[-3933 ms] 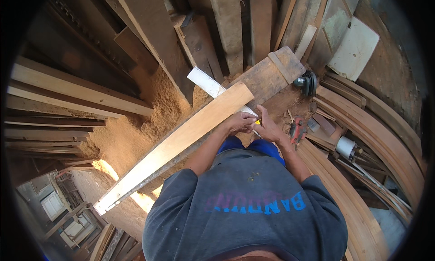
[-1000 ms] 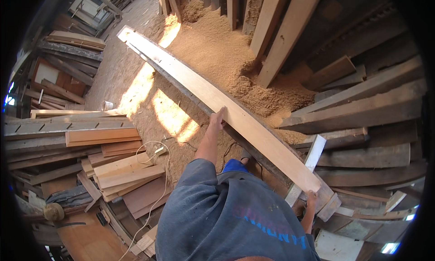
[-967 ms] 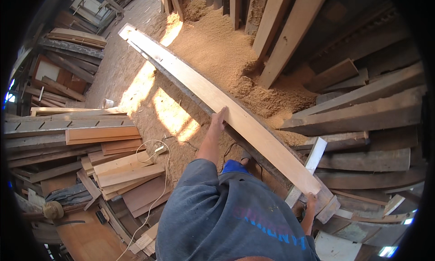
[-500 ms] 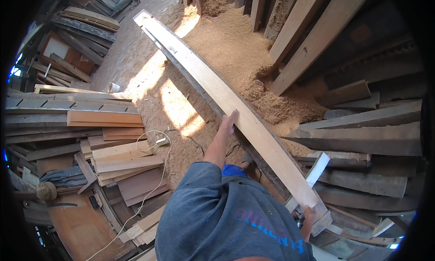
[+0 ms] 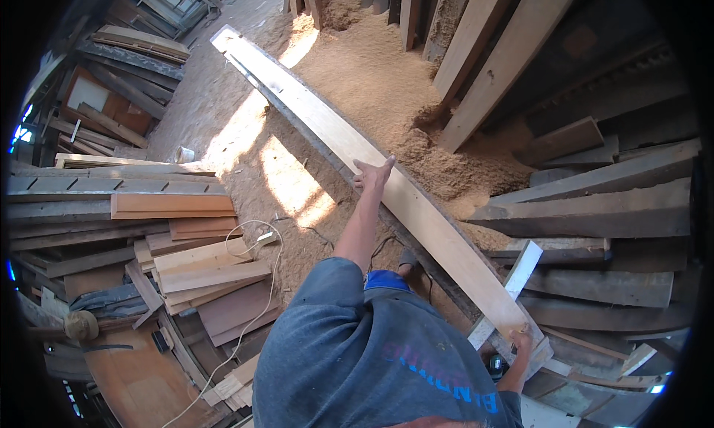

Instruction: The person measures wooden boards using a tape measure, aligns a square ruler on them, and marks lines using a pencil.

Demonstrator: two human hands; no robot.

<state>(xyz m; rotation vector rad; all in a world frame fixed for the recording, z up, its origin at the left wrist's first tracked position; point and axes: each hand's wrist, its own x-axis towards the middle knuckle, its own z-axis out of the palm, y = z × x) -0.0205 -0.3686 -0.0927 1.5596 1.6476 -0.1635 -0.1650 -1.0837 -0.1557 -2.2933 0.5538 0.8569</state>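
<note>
Board laid on bench, both hands at it

Board looks already set down lengthwise, across white strip just ahead of right hand; how much remains, can't tell. Left hand atop board, fingers spread wide. Right at board's near end, grip unclear. Sawdust heaped beyond left hand, stacked planks left of it, leaning timbers to its right.

A long, pale wooden board lies diagonally along a narrow, darker tabletop. Its far end is brightly lit.
</note>
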